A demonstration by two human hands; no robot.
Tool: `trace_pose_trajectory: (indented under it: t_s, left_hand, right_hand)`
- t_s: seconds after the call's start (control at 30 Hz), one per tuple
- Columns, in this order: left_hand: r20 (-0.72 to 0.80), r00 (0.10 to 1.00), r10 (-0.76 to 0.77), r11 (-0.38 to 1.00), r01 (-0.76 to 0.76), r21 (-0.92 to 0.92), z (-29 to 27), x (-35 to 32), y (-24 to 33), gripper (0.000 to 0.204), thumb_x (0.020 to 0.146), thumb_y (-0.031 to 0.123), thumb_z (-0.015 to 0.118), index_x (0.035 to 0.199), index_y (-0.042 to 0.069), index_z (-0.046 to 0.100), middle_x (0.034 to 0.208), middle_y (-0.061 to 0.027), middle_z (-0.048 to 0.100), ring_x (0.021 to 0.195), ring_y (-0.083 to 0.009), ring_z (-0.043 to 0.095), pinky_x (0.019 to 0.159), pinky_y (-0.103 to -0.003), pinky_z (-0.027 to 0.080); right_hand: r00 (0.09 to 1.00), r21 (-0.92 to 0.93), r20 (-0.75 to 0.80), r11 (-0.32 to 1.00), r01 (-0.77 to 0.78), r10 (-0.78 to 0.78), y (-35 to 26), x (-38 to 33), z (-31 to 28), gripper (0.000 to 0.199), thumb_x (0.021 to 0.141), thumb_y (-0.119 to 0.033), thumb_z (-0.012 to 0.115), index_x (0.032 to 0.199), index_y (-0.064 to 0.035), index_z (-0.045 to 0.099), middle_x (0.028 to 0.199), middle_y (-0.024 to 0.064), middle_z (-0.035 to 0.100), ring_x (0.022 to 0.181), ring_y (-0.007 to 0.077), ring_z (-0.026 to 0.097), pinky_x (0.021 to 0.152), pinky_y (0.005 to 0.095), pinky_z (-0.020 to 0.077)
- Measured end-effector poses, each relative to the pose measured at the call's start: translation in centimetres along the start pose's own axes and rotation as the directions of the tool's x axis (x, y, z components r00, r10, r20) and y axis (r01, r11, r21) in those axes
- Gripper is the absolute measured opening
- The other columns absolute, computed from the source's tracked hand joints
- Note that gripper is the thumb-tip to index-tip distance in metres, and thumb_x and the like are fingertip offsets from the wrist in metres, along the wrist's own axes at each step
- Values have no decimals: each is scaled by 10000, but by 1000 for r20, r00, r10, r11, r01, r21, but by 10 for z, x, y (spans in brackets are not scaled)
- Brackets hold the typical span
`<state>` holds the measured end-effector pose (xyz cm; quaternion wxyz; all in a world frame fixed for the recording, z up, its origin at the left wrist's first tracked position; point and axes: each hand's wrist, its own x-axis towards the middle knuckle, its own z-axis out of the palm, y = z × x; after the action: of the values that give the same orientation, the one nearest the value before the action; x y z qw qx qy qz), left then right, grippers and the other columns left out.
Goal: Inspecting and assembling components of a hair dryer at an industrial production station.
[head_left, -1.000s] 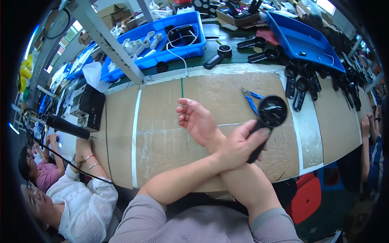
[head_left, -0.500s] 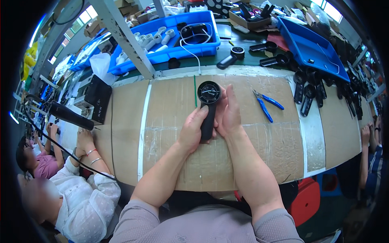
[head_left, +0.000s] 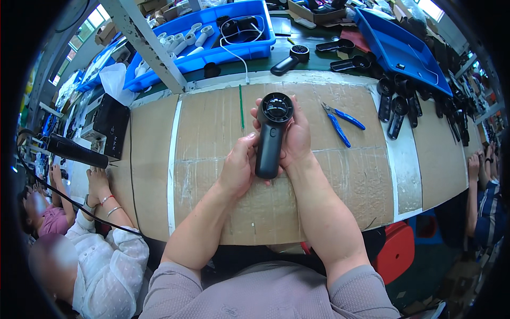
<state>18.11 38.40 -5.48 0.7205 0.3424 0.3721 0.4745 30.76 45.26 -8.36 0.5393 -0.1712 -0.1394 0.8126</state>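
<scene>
Flat brown cardboard sheeting (head_left: 204,199) stretches below; left to right, the bare left hand (head_left: 237,166) curls against 1 black, round-headed plastic handheld fan (head_left: 270,151) held between the 2, the bare right hand (head_left: 298,137) wraps behind it, and blue-handled metal cutters (head_left: 337,126) lie splayed

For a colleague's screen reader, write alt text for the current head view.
A person's left hand and right hand hold a black fan, its round end pointing away, above cardboard. Blue pliers lie to the right, a green stick to the left; blue trays sit beyond. At far left is a co-worker in white.
</scene>
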Motion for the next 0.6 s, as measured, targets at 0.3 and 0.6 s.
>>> trace_pose_trajectory:
  t_s: [0.3,0.6]
  left_hand:
    - [4,1000,3,1000,-3,2,-1,-2,3,513,1052,349,316,1253,-51,566,975,-189,706,685,-223,681,490,-272,511]
    - [22,999,33,997,-34,72,7,-1,0,460,1054,299,344,1251,-53,566,1006,-197,700,686,-185,628,512,-260,509]
  right_hand:
    - [999,135,5,990,30,-31,0,-2,15,559,1029,-535,442,1233,-40,601,1072,164,698,877,256,701,724,345,588]
    - [988,166,-10,974,153,-154,-7,-4,14,517,1013,-466,471,1341,-76,555,1188,135,670,957,265,687,788,341,586]
